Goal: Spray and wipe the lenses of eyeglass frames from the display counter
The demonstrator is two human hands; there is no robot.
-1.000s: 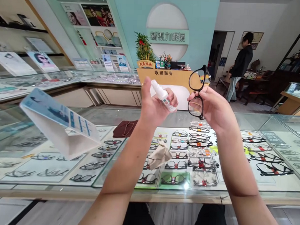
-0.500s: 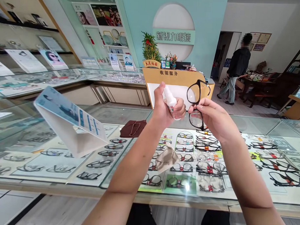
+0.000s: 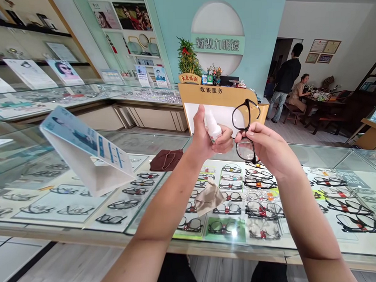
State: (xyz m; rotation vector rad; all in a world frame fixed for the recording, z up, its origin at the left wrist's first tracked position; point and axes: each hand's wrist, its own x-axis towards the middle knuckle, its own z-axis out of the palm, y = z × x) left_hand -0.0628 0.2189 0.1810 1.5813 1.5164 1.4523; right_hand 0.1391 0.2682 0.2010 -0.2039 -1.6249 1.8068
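1. A small white plastic bottle point(image 3: 213, 127) with a narrow top is being held tilted above the counter by the left hand point(image 3: 203, 137); its body is being wrapped by curled fingers, while the thumb is being kept upright beside the top.
2. A pair of black-rimmed eyeglasses with clear lenses point(image 3: 242, 128) is being pinched near the bridge between thumb and fingers of the right hand point(image 3: 268, 146), one lens being held above the other, just beside the bottle.
3. A crumpled beige cloth point(image 3: 208, 198) is being borne by the glass-topped display counter point(image 3: 239, 251), between the forearms.
4. A dark brown soft pouch point(image 3: 165, 160) and a blue-and-white folded card stand point(image 3: 83, 135) are being supported by the glass on the left.
5. Rows of spectacle frames point(image 3: 262, 210) are being displayed beneath the glass.
6. Beyond, a wood-and-white cash desk point(image 3: 257, 96) is being topped by a leafy green plant point(image 3: 189, 61), and a white round sign point(image 3: 218, 18) is being carried by the teal wall point(image 3: 174, 17).
7. At the right rear, a dark wooden table point(image 3: 312, 105) is being occupied by a seated person in tan point(image 3: 298, 95); near it a standing person in a dark jacket point(image 3: 287, 74) is being seen from behind.
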